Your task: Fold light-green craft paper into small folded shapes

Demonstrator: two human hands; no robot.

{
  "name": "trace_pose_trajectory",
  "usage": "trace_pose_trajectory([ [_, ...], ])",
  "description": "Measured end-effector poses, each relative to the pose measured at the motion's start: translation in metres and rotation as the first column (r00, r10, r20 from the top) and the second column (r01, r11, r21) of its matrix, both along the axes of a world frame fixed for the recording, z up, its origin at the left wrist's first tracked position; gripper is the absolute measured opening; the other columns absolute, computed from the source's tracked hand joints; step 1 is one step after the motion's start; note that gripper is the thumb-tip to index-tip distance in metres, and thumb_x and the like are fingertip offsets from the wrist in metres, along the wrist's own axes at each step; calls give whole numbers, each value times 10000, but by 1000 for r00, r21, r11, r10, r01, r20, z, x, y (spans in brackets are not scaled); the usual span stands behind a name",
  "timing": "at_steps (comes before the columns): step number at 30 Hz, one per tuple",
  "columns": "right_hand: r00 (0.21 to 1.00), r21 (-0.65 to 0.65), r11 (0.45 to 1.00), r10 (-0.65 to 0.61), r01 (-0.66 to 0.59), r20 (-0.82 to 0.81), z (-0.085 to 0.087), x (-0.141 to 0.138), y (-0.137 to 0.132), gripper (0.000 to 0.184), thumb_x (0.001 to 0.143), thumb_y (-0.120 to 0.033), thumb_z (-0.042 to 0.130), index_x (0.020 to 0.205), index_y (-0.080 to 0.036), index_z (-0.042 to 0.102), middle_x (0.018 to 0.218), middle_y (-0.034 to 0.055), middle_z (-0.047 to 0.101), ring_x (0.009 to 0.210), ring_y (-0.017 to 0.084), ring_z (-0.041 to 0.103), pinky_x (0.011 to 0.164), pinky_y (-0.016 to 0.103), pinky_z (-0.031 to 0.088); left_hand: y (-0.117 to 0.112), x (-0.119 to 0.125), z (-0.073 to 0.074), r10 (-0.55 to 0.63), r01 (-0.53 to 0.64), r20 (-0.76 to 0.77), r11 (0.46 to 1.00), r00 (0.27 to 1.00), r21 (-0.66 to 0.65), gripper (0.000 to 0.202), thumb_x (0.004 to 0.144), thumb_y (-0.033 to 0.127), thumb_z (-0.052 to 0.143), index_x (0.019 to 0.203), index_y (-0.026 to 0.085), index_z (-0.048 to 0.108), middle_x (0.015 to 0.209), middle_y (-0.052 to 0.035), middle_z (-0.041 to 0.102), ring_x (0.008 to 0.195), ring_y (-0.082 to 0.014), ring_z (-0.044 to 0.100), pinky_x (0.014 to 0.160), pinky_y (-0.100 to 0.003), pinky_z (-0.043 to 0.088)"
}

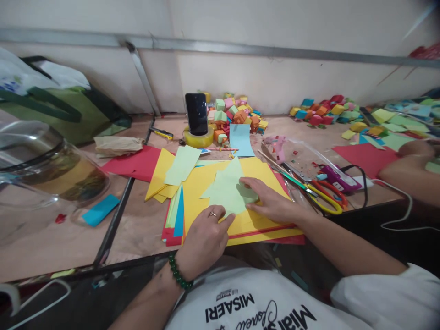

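A light green paper sheet (227,190), partly folded, lies on a stack of yellow and red paper (202,183) at the table's near edge. My left hand (204,236), with a ring and a green bead bracelet, has its fingers curled and presses the sheet's lower left edge with a fingertip. My right hand (270,201) lies flat on the sheet's right side, fingers stretched out and pressing a fold.
A phone (196,113) stands in a yellow tape roll. Piles of small folded paper cubes (237,115) sit at the back. Scissors (325,195), a glue gun (335,178) and another person's arm (409,176) are to the right. A glass bowl (44,165) and green bag (58,107) stand left.
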State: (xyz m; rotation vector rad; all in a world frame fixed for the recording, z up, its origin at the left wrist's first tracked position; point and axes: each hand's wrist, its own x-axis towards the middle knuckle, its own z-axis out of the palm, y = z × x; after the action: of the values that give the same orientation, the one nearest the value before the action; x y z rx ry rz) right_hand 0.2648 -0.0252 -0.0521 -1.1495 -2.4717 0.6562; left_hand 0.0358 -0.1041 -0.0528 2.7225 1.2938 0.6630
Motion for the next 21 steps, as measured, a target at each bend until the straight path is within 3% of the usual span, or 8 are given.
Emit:
trace_pose_trajectory([
  [7, 997, 28, 997, -78, 77, 0, -6, 21, 7, 543, 813, -155, 501, 1344, -201, 400, 1338, 134, 511, 1223, 233, 511, 1025, 445, 448, -3, 3, 4, 23, -25, -119, 1000, 993, -15, 322, 805, 32, 476, 1070, 153, 613, 974, -89, 592, 955, -228, 547, 869, -387, 495],
  [9, 995, 101, 991, -93, 90, 26, 0, 18, 3, 564, 789, -113, 480, 1340, -208, 416, 1320, 124, 532, 1203, 234, 527, 1000, 439, 466, -3, 8, 5, 35, -34, -173, 999, 984, 10, 255, 820, 57, 491, 1027, 142, 615, 1002, -101, 596, 995, -245, 540, 913, -422, 466],
  [12, 987, 296, 950, -130, 96, 97, 15, 6, -10, 562, 751, -29, 461, 1278, -217, 514, 1320, 117, 546, 1185, 250, 530, 979, 453, 469, -1, 20, 6, 55, -50, -243, 998, 968, 30, 172, 860, 109, 471, 956, 121, 613, 923, -112, 604, 904, -254, 557, 832, -420, 480],
  [15, 977, 400, 909, 35, -119, 211, 22, -6, -24, 398, 771, 7, 468, 1032, -211, 675, 1217, 109, 629, 1064, 232, 580, 914, 414, 496, 1, 30, 6, 82, -68, -268, 996, 960, 62, 192, 897, 142, 442, 983, 111, 610, 881, -114, 608, 828, -254, 565, 725, -391, 484],
  [17, 949, 416, 871, 151, -261, 278, 18, -8, -29, 321, 813, -10, 474, 945, -191, 705, 1066, 105, 694, 930, 213, 607, 834, 385, 518, 1, 33, 6, 105, -82, -271, 992, 957, 94, 192, 897, 127, 446, 996, 104, 609, 876, -114, 611, 819, -252, 573, 713, -384, 479],
  [21, 941, 449, 843, 181, -298, 285, 6, 0, -28, 321, 855, -29, 461, 997, -183, 704, 997, 82, 724, 833, 190, 603, 758, 347, 522, -3, 32, 6, 123, -94, -272, 989, 954, 118, 163, 887, 112, 492, 1004, 95, 604, 877, -117, 624, 807, -243, 588, 719, -377, 481],
])
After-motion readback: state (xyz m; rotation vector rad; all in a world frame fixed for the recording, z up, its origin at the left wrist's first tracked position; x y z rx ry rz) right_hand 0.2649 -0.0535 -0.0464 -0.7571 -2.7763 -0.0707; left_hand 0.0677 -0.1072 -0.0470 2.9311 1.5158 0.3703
